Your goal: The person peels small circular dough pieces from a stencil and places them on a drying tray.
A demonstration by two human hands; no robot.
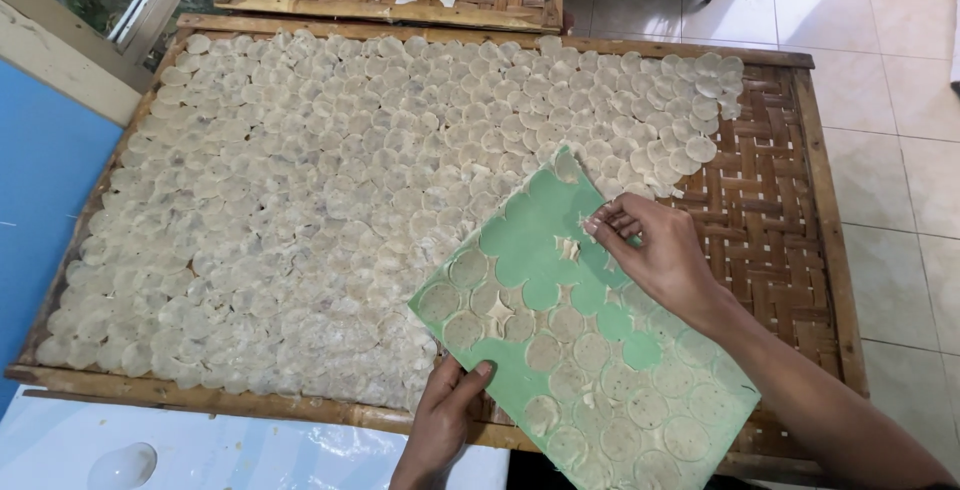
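Two hands on green board (560,290), lower right of frame: left hand (445,420) grips its bottom edge w/ thumb on top; right hand (655,255) pinches a thin disc (598,218) near top, over woven tray (770,200).

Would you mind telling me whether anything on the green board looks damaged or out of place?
Yes: on the green board, small torn, star-shaped scraps lie between the round discs, beside the right hand.

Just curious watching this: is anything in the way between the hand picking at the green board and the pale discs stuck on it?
Nothing visible. The right hand already has its fingertips on the green board among the discs, while the left hand grips its lower edge.
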